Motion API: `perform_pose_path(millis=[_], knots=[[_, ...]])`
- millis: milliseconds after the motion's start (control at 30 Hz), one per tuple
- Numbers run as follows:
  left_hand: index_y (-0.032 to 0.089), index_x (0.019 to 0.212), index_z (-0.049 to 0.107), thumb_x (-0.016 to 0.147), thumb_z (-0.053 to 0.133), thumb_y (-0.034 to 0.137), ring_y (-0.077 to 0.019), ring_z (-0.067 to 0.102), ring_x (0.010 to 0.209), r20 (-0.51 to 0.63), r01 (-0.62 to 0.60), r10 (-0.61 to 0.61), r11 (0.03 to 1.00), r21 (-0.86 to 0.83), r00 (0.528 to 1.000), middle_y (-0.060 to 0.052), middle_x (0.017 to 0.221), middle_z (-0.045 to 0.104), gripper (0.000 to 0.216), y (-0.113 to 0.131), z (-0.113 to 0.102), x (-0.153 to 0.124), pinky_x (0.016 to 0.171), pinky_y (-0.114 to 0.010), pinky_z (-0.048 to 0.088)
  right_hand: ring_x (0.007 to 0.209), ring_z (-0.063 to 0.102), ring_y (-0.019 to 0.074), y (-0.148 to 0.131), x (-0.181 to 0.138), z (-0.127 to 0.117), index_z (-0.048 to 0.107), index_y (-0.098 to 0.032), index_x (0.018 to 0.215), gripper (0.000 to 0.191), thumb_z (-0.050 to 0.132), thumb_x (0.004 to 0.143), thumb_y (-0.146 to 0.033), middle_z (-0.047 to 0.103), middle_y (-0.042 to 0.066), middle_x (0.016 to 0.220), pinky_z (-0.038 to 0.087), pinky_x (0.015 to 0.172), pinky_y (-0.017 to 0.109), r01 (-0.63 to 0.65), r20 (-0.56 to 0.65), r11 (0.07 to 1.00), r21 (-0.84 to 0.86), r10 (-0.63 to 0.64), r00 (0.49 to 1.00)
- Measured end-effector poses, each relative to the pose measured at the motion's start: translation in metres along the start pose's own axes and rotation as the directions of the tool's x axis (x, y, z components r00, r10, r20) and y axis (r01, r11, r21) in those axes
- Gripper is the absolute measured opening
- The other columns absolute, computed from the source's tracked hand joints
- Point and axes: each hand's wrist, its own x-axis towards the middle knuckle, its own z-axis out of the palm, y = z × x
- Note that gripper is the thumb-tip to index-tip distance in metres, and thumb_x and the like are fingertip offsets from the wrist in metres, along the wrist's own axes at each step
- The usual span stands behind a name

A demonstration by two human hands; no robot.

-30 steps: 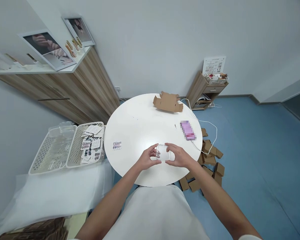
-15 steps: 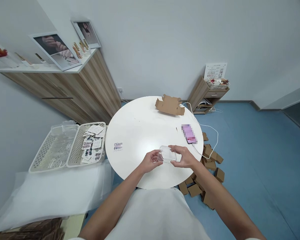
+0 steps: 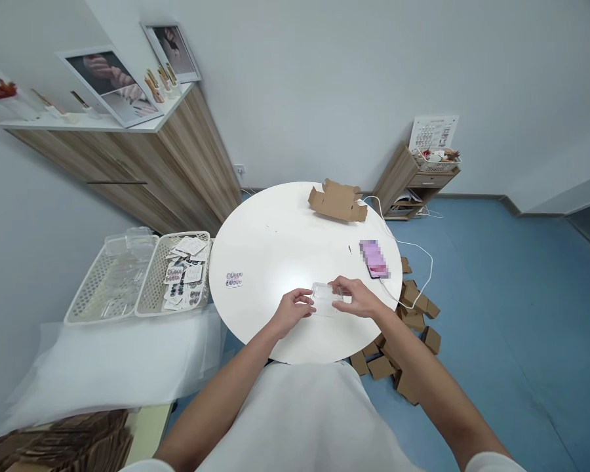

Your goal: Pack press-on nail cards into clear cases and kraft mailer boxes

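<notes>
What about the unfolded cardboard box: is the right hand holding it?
No, the right hand holds a clear plastic box instead.

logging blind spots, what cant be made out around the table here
All in the head view:
Transparent rectangular plastic case: right end partly behind right hand.
Small white card with purple ovals: print too small to read.
Flat purple rectangular device: face pixelated.

Case (image 3: 323, 301) over tbl (image 3: 260, 236), carton (image 3: 338, 200) behind, phone (image 3: 372, 257) R, card (image 3: 235, 280) L.

Right hand (image 3: 358, 298): thumb now sits closer to its fingers, farther from near edge of clear box (image 3: 323, 301) between it and left hand (image 3: 291, 311)
</notes>
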Motion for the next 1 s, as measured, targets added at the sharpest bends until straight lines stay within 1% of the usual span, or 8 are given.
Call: perform_pose_path(millis=[67, 167, 267, 367, 533, 700, 833, 1000], knots=[[0.018, 0.096, 0.057, 0.060, 0.067, 0.019, -0.0126, 0.060, 0.069, -0.014, 0.004, -0.004, 1.000, 0.024, 1.000, -0.003, 0.083, 0.056, 0.038, -0.005, 0.000, -0.001, 0.068, -0.032, 0.048, 0.068, 0.060, 0.0140, 0.006, 0.006, 0.002, 0.053, -0.020, 0.084, 0.023, 0.052, 0.073, -0.041, 0.063, 0.003, 0.086, 0.047, 0.059, 0.026, -0.100, -0.012, 0.988, 0.119, 0.102, 0.995], [0.018, 0.099, 0.057, 0.060, 0.067, 0.020, -0.0121, 0.060, 0.068, -0.009, -0.008, 0.009, 0.999, 0.043, 1.000, -0.004, 0.084, 0.056, 0.040, -0.011, 0.000, -0.004, 0.068, -0.031, 0.049, 0.054, 0.060, 0.0119, 0.017, 0.020, 0.011, 0.049, -0.018, 0.079, 0.039, 0.032, 0.081, -0.053, 0.062, 0.004, 0.074, 0.044, 0.047, 0.022, -0.249, -0.067, 0.917, 0.313, 0.282, 0.957], [0.018, 0.099, 0.057, 0.060, 0.068, 0.022, -0.0121, 0.060, 0.068, -0.022, -0.018, 0.019, 0.999, 0.043, 1.000, -0.004, 0.084, 0.056, 0.040, -0.015, 0.000, -0.005, 0.067, -0.030, 0.049, 0.039, 0.052, 0.0098, 0.027, 0.032, 0.024, 0.048, -0.017, 0.076, 0.050, 0.023, 0.081, -0.060, 0.057, 0.003, 0.056, 0.037, 0.036, 0.019, -0.335, -0.091, 0.848, 0.411, 0.404, 0.910], [0.018, 0.098, 0.056, 0.060, 0.069, 0.022, -0.0116, 0.059, 0.069, -0.041, -0.015, 0.017, 0.999, 0.045, 0.999, -0.003, 0.084, 0.056, 0.041, -0.018, 0.000, -0.004, 0.067, -0.029, 0.049, 0.036, 0.049, 0.0095, 0.035, 0.036, 0.032, 0.050, -0.017, 0.078, 0.053, 0.022, 0.080, -0.062, 0.054, 0.002, 0.053, 0.035, 0.034, 0.020, -0.391, -0.056, 0.798, 0.458, 0.465, 0.884], [0.018, 0.099, 0.056, 0.060, 0.068, 0.021, -0.0110, 0.059, 0.069, -0.120, 0.014, -0.008, 0.999, 0.047, 0.993, -0.003, 0.084, 0.056, 0.041, -0.029, -0.003, 0.001, 0.068, -0.029, 0.050, 0.053, 0.056, 0.0115, 0.051, 0.016, 0.048, 0.051, -0.018, 0.098, 0.049, 0.025, 0.081, -0.057, 0.059, 0.007, 0.081, 0.044, 0.044, 0.024, -0.345, -0.149, 0.792, 0.503, 0.473, 0.869], [0.017, 0.098, 0.056, 0.062, 0.067, 0.019, -0.0103, 0.058, 0.068, -0.193, 0.060, -0.049, 0.997, 0.051, 0.980, -0.002, 0.083, 0.055, 0.038, -0.054, -0.006, 0.005, 0.068, -0.029, 0.050, 0.070, 0.058, 0.0145, 0.071, -0.017, 0.089, 0.049, -0.020, 0.106, 0.038, 0.048, 0.073, -0.041, 0.056, 0.006, 0.096, 0.050, 0.067, 0.032, -0.313, -0.294, 0.893, 0.323, 0.409, 0.864], [0.017, 0.098, 0.054, 0.062, 0.066, 0.018, -0.0105, 0.057, 0.066, -0.258, 0.102, -0.074, 0.990, 0.100, 0.963, -0.003, 0.081, 0.057, 0.038, -0.072, -0.002, 0.013, 0.066, -0.028, 0.048, 0.064, 0.057, 0.0148, 0.090, -0.024, 0.111, 0.049, -0.020, 0.108, 0.037, 0.042, 0.073, -0.033, 0.056, 0.006, 0.091, 0.050, 0.063, 0.033, -0.342, -0.324, 0.893, 0.291, 0.429, 0.844], [0.016, 0.092, 0.055, 0.066, 0.061, 0.019, -0.0119, 0.056, 0.070, -0.291, 0.135, -0.052, 0.953, 0.272, 0.955, -0.003, 0.076, 0.059, 0.027, -0.086, 0.007, 0.031, 0.069, -0.028, 0.045, 0.066, 0.058, 0.0163, 0.114, -0.020, 0.115, 0.051, -0.019, 0.106, 0.036, 0.041, 0.073, -0.029, 0.057, 0.005, 0.084, 0.050, 0.066, 0.036, -0.332, -0.405, 0.908, 0.256, 0.412, 0.816]])
